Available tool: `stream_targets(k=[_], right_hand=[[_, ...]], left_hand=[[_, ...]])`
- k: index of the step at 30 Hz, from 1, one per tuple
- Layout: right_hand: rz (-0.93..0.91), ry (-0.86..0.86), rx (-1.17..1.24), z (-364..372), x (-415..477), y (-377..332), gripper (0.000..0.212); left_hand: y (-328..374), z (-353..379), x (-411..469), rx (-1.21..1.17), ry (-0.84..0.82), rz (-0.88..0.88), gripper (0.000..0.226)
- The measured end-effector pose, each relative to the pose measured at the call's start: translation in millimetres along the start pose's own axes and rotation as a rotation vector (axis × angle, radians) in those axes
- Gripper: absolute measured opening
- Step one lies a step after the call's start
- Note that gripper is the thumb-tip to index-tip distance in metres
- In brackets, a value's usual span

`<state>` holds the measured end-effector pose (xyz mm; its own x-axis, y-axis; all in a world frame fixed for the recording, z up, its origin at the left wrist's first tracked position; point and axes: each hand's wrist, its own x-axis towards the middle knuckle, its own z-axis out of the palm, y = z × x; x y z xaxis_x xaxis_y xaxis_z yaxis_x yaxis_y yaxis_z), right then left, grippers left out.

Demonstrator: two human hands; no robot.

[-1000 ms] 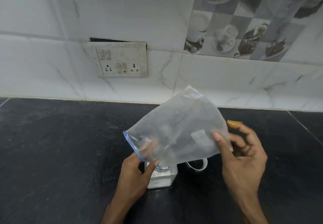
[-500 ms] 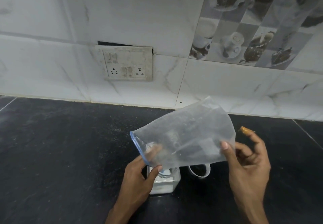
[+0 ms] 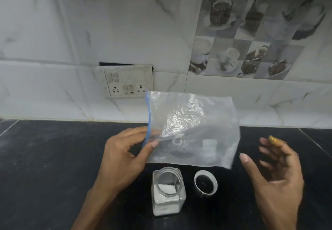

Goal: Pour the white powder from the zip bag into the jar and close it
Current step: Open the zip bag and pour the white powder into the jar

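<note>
A clear zip bag (image 3: 192, 127) with a blue seal strip hangs above the counter, looking empty. My left hand (image 3: 124, 156) pinches it at the blue strip on its left edge. My right hand (image 3: 274, 172) is off the bag, to its right, fingers spread and holding nothing. Below the bag stands a square clear jar (image 3: 168, 192) with its mouth uncovered and white powder inside. Its white lid (image 3: 205, 181) lies upside down on the counter just right of the jar.
The black stone counter (image 3: 45, 167) stretches left and right of the jar. A white marble-tiled wall rises behind it with a switch and socket panel (image 3: 125, 81). Picture tiles of cups (image 3: 251, 37) fill the upper right.
The bag has been lifted off the jar mouth and turned with its blue strip upright. My right hand let go of the bag and opened. The jar and lid are now uncovered.
</note>
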<state>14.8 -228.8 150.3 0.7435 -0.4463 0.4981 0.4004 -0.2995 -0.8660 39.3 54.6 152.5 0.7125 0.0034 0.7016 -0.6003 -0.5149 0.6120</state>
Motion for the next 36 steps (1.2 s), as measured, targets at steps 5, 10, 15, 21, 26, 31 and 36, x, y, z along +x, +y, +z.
stream_targets(k=[5,10,15,21,26,31,36], right_hand=[[-0.214,-0.143,-0.081,20,20,-33,0.074],[-0.237,-0.503,-0.176,62,40,-34,0.083],[-0.111,-0.725,-0.117,100,29,-17,0.058],[0.149,-0.61,0.217,116,7,8,0.015],[0.282,-0.478,0.416,110,6,10,0.014],[0.315,-0.506,0.374,108,3,17,0.015],[0.318,-0.428,0.316,103,6,12,0.047]], left_hand=[[3,-29,35,0.2,-0.06,0.092,0.021],[21,-51,61,0.254,-0.175,0.18,0.024],[34,-57,73,0.325,-0.293,0.184,0.021],[23,-62,64,0.307,-0.091,0.147,0.035],[-13,-25,2,-0.095,0.078,-0.498,0.068],[-24,12,-22,-0.412,0.061,-0.654,0.027],[-26,7,-11,-0.331,0.219,-0.587,0.036]])
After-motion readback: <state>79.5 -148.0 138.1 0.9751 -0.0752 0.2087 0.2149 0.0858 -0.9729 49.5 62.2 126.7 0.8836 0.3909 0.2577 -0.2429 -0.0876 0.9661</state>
